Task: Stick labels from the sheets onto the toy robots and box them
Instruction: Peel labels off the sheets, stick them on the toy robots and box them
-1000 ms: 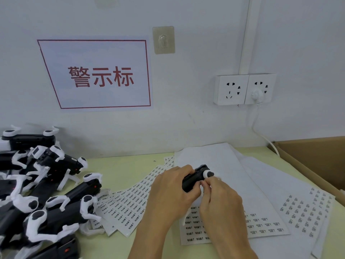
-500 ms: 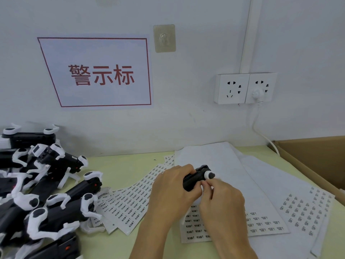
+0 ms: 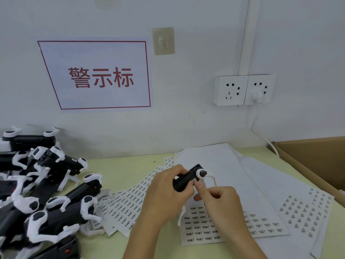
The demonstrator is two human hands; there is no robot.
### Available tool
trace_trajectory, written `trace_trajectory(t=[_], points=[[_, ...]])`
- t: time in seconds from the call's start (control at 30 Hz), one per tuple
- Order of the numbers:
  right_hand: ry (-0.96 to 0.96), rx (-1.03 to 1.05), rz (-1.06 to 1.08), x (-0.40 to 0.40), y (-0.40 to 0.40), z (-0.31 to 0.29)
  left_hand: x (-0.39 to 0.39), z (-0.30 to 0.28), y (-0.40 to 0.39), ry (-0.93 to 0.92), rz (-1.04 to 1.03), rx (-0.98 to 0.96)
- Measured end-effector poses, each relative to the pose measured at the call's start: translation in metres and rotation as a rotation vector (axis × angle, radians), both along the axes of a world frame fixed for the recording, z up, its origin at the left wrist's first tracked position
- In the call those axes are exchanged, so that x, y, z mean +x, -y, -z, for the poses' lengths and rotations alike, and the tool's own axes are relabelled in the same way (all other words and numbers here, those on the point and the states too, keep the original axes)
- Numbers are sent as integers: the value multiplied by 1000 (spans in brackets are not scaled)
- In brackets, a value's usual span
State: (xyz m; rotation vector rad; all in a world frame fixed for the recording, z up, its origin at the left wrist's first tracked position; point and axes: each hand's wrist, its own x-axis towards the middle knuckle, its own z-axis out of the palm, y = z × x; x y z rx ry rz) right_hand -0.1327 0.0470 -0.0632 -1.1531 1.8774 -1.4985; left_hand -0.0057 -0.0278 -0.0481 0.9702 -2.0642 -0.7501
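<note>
Black toy robot (image 3: 183, 181) gripped in the left hand (image 3: 164, 193) (fingers curled), right hand (image 3: 218, 198) pinching its label (image 3: 194, 181).

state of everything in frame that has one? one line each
left hand: grips the held toy robot
right hand: thumb presses a small label onto the robot's side
held toy robot: lifted above the sheets, tilted
toy robot pile: heaped at left, unboxed
label sheets: fanned flat, partly used
cardboard box: open, inside hidden
right socket: plug in
left socket: free
</note>
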Motion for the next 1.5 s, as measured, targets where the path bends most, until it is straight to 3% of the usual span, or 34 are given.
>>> trace_trajectory(t=[0.17, 0.4, 0.57, 0.7, 0.87, 1.03, 1.1, 1.2, 1.27, 1.33, 1.4, 1.5], points=[[241, 55, -63, -4, 2, 0, 0, -1, 0, 18, 53, -23], [395, 27, -107, -8, 0, 0, -1, -6, -4, 17, 47, 26], [234, 24, -109, -5, -1, -3, -1, -7, -5, -7, 69, 35], [253, 25, -92, -7, 0, -2, -2, -6, -4, -21, 59, 66], [297, -90, -91, -9, -4, -1, 6, -5, 1, -177, -12, 185], [230, -289, 116, -19, -5, 2, 20, -12, 2, -254, 51, 340], [238, -304, 36, -24, -5, 4, 24, -14, 3, -216, 156, 357], [342, -134, -283, -32, -6, 6, 26, -16, 2, -116, 286, 356], [358, -75, -381, -31, -7, 3, 24, -16, 1, -53, 323, 347], [401, -145, -324, -28, -7, 1, 21, -15, 3, -109, 271, 351], [526, -252, -241, -30, -6, 1, 17, -11, 6, -239, 83, 346], [709, -345, -198, -32, -5, 1, 12, -8, 5, -441, 27, 556]])
